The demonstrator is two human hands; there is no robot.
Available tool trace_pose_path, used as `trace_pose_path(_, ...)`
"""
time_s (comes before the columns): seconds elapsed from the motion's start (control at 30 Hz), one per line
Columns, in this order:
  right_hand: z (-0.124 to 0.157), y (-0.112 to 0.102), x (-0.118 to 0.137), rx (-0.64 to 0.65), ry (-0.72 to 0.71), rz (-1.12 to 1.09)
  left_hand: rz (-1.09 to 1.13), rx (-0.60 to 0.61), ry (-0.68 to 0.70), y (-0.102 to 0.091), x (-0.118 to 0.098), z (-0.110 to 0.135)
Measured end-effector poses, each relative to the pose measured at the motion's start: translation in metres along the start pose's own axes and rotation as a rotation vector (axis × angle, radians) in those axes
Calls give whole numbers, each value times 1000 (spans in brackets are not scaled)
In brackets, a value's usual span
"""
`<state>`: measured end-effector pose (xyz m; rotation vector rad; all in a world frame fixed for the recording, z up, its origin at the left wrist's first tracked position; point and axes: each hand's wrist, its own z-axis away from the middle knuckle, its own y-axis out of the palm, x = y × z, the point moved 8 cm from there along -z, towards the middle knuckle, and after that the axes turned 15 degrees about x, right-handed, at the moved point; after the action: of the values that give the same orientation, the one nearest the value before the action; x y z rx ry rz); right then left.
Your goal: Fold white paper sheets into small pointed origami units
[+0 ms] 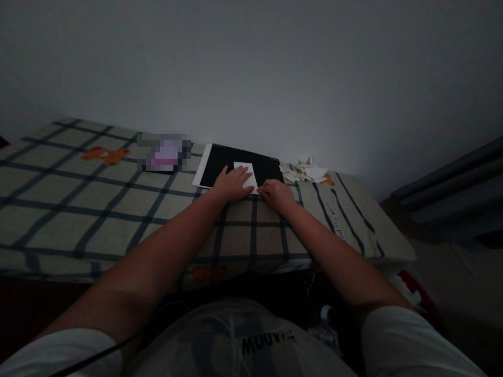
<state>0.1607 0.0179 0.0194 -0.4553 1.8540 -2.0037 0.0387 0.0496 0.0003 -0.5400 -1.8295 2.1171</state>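
Centrally, a white paper sheet (pixel 247 175) is seen lying flat on a black mat (pixel 239 165), w/ its long axis running away from the person, slightly slanted toward the near-right corner. The left hand (pixel 232 184) is laid flat on the sheet's left part, fingers (pixel 244 173) spread & pressed down, palm over the mat's near edge. The right hand (pixel 277 192) is set just beside the sheet's near-right corner, fingers curled together; whether the corner is pinched or only touched can't be told in the dim light. So the sheet lies fwd & left of the right hand, directly under the left, which is nearer. The mat is placed on a checked cloth (pixel 118 209) covering the worktop. Right of the mat, near it, a pile of folded paper pieces (pixel 304 170) is seen; left of the mat, a blurred purple item (pixel 164 153).
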Motion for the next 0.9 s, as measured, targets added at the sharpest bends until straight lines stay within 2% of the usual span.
trace_pose_path(0.17,9,4,1,21,-4,5,6,4,4,1,1,-1)
trace_pose_path(0.43,3,-4,0,67,7,-31,4,7,3,-1,-1,2)
trace_pose_path(0.67,-14,-10,2,60,30,10,-1,4,12,-1,-2,3)
trace_pose_path(0.9,-36,-12,-7,50,86,-8,2,4,13,0,-1,3)
